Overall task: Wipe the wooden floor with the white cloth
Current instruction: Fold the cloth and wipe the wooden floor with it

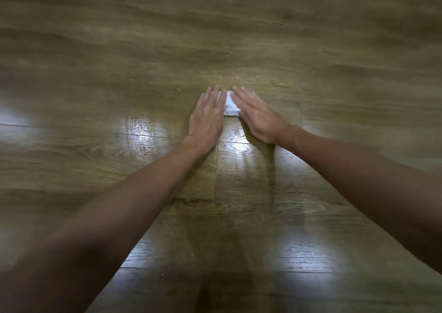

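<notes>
Cloth (230, 105), white and bunched small, lay on the wooden floor (311, 49) at full reach, pinned between both palms. Left hand (207, 116) and right hand (259, 116) pressed flat, fingers straight, gripping nothing. Even weight and overlapping strokes along the grain would have served best.

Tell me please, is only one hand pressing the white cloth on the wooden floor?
No, both the left hand and right hand press the crumpled white cloth.

An indoor room, likely a home: glossy wooden floor (167, 49) planks reflecting lights.
</notes>
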